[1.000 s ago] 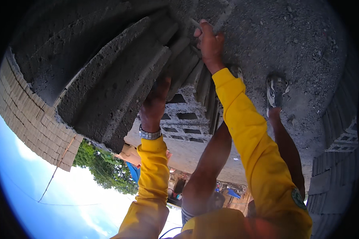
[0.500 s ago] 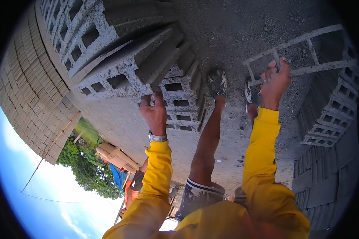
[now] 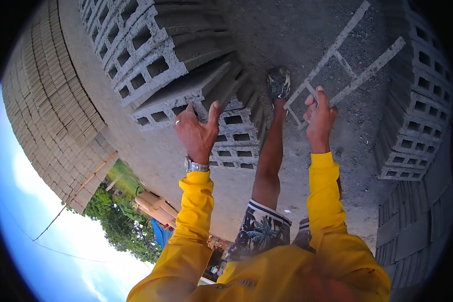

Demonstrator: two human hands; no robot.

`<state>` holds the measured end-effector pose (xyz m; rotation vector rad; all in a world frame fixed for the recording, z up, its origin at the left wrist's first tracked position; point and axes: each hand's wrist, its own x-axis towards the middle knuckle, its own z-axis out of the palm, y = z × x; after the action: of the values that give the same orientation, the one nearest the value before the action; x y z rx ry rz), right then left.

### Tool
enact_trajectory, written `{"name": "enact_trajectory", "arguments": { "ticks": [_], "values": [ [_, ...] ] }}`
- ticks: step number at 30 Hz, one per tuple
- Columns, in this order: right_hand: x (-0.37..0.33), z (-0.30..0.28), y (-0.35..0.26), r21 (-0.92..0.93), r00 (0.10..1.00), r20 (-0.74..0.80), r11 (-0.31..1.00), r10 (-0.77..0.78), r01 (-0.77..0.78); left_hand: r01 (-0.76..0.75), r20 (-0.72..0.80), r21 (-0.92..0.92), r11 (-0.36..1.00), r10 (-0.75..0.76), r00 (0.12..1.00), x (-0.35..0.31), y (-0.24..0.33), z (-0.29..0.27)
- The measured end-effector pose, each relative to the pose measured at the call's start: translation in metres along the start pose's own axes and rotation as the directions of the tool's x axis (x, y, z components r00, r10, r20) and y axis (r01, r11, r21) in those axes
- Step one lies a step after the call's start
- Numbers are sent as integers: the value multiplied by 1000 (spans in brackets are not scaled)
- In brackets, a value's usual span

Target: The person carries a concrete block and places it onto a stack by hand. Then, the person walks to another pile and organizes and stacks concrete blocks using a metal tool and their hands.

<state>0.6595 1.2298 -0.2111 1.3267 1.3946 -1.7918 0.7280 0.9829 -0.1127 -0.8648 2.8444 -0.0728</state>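
Gritty grey ground [image 3: 302, 30] spreads under this open-air yard, darker at the far end and paler nearer the person. From where I stand, the right hand [image 3: 321, 123] has its grip clamped on a grey, ladder-like frame [image 3: 345, 64], its fingers curled round it close to one end. Two long bars joined by short rungs slant up and away from that hand, above the ground.

The left hand [image 3: 197, 133] has its grip apart, thumb and forefinger spread and pointing away from the body, just at the holed face of a tilted hollow block [image 3: 186, 90]. Whether the fingertips touch it, I can't tell. That hand wears a ring [image 3: 178, 121], with a metal watch [image 3: 197, 166] at the wrist.

Behind the tilted block rises a stack of hollow blocks [image 3: 158, 43], and below it sits a lower stack [image 3: 239, 129]. Between the two arms, one bare leg runs down to a patterned shoe [image 3: 279, 81], below palm-print shorts [image 3: 259, 229].

Over on the right stands another pile of hollow blocks [image 3: 410, 131]. Far left there's a long, brownish stacked wall [image 3: 50, 110], with a thin pole [image 3: 88, 181] leaning by it, green trees [image 3: 128, 226], a blue sheet [image 3: 160, 234] and bright sky [image 3: 40, 201].
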Motion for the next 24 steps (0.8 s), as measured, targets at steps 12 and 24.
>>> {"name": "enact_trajectory", "arguments": {
  "ticks": [12, 24],
  "values": [
    [11, 112, 8, 129, 999, 7, 991, 35, -36, 456, 391, -405, 792, -301, 870, 39, -6, 18],
    [42, 178, 8, 118, 940, 217, 963, -263, 242, 598, 527, -391, 700, -363, 769, 61, 4, -8]
  ]
}}
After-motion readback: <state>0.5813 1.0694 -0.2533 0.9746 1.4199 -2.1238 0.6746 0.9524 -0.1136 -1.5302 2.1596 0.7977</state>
